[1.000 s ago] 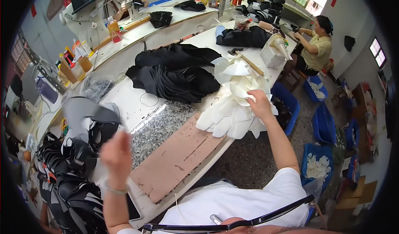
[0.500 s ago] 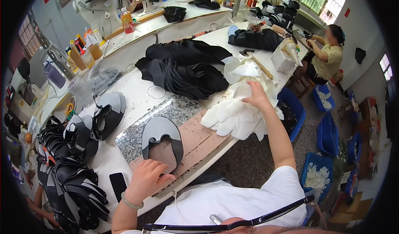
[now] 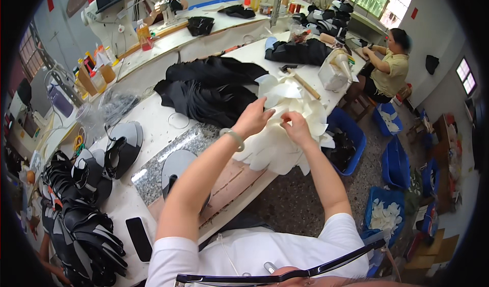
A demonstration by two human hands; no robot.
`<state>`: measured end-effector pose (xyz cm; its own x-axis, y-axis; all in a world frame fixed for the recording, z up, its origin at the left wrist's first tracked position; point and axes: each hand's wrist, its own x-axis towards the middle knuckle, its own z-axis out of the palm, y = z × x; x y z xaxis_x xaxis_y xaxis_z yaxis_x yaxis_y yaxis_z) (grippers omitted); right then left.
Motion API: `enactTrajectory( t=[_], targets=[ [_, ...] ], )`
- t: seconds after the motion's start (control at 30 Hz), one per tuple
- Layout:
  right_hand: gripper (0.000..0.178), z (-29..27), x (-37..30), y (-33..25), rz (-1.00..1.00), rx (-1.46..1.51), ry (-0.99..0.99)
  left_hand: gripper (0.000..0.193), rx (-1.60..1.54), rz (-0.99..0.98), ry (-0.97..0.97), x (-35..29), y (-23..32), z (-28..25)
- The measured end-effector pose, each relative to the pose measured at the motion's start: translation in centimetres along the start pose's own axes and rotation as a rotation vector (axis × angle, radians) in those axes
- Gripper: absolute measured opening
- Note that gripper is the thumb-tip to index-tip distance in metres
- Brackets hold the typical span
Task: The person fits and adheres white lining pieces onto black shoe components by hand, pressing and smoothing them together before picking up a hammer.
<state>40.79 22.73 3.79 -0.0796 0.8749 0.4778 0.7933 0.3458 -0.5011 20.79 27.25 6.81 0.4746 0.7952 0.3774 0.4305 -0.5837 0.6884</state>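
Both my hands are over a heap of thin, white curved pieces (image 3: 272, 149), shaped like shoe stiffeners, at the table's front edge. My right hand (image 3: 297, 128) is pinched on one white piece on top. My left hand (image 3: 252, 119), with a pale bangle at the wrist, reaches across to the heap's left side. Its thumb and forefinger are apart beside the white pieces. Below my left forearm, a grey and black shoe upper (image 3: 175, 163) lies on a speckled stone slab (image 3: 147, 177), partly hidden by the arm.
Stacked black pieces (image 3: 204, 96) lie behind the slab. Finished-looking uppers (image 3: 125, 147) and a dark pile (image 3: 84, 220) stand left, near a phone (image 3: 138, 239). A wooden-handled tool (image 3: 304, 84) lies behind the heap. Blue bins (image 3: 356, 157) stand right; a co-worker (image 3: 389, 65) sits beyond.
My left hand has left the shoe upper and moved right to the white heap. My right hand has drawn slightly left and closed into a pinch. The view has shifted a little.
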Motion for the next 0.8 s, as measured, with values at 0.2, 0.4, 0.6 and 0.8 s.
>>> enactTrajectory(
  t=[0.2,0.4,0.6,0.8],
  targets=[
    [0.011,-2.2,-1.1,-0.4,0.042,0.064,0.102,0.038,-0.107,-0.046,-0.108,4.2,0.9,5.8],
    [0.010,-4.6,-4.4,-5.7,-0.175,-0.103,0.324,0.032,-0.863,-0.699,0.243,7.3,-0.5,5.7],
    [0.010,-6.2,-6.7,-2.7,0.239,0.391,0.399,0.028,-1.168,-0.729,0.149,6.7,-0.6,-1.4],
    [0.018,-0.3,-2.8,0.3,0.274,0.421,0.051,0.018,-1.201,-0.638,-0.063,1.8,1.9,-7.6]
  ],
)
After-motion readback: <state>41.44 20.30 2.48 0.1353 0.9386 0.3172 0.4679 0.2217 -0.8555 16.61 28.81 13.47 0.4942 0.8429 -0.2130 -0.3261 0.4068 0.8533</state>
